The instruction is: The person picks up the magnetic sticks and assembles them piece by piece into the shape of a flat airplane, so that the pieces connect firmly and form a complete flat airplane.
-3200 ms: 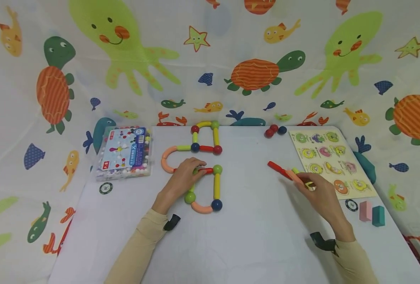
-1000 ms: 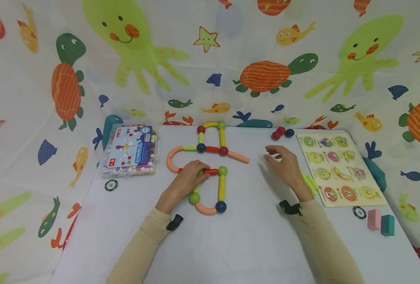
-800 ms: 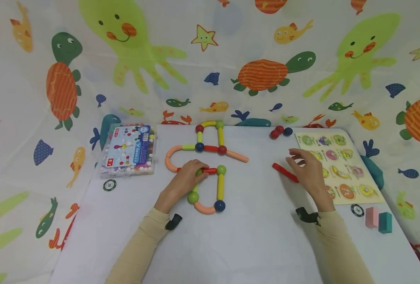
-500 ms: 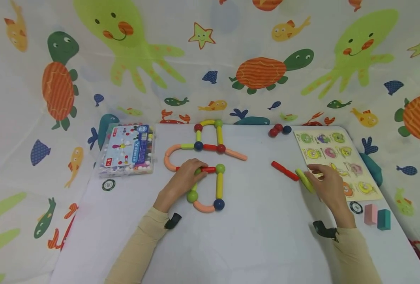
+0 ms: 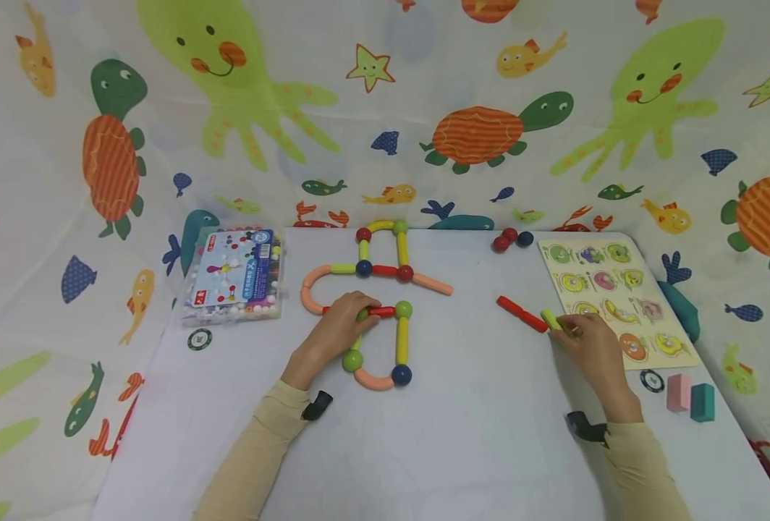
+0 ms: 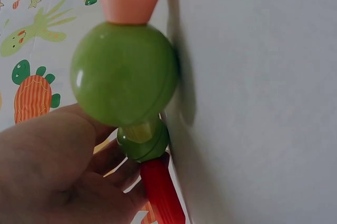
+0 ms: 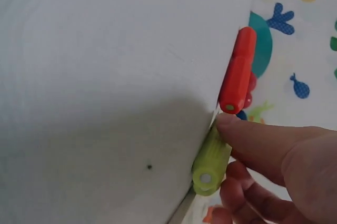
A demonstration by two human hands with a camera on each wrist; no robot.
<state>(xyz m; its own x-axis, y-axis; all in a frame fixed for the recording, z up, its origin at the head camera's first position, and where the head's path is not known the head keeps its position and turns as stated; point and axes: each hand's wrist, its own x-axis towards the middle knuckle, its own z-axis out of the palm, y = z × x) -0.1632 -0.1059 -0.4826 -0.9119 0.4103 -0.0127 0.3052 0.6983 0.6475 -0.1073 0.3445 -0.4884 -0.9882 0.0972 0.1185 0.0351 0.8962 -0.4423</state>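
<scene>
My left hand (image 5: 339, 325) rests over the lower frame of rods and balls, fingers curled at a green ball (image 6: 145, 139) that joins a red rod (image 6: 162, 195). A larger-looking green ball (image 6: 124, 74) stands nearer the left wrist camera. On the right, my right hand (image 5: 593, 354) pinches a light green rod (image 7: 213, 153) between thumb and fingers, beside the puzzle board's edge. Two red rods (image 5: 522, 313) lie end to end just past its tip. From the upper frame's red ball (image 5: 405, 274), a pink rod (image 5: 433, 284) points right.
A clear case of small beads (image 5: 268, 307) stands at the back left. Several loose balls (image 5: 510, 235) sit at the back. A fruit puzzle board (image 5: 557, 253), a black chip (image 5: 652, 380), a pink block (image 5: 678, 393) and a teal block (image 5: 703, 402) lie at right.
The pink rod, earlier in my right hand, now extends from the upper frame's red ball. My right hand has gone back right, left the red rods lying and pinches a green rod. Left hand stays.
</scene>
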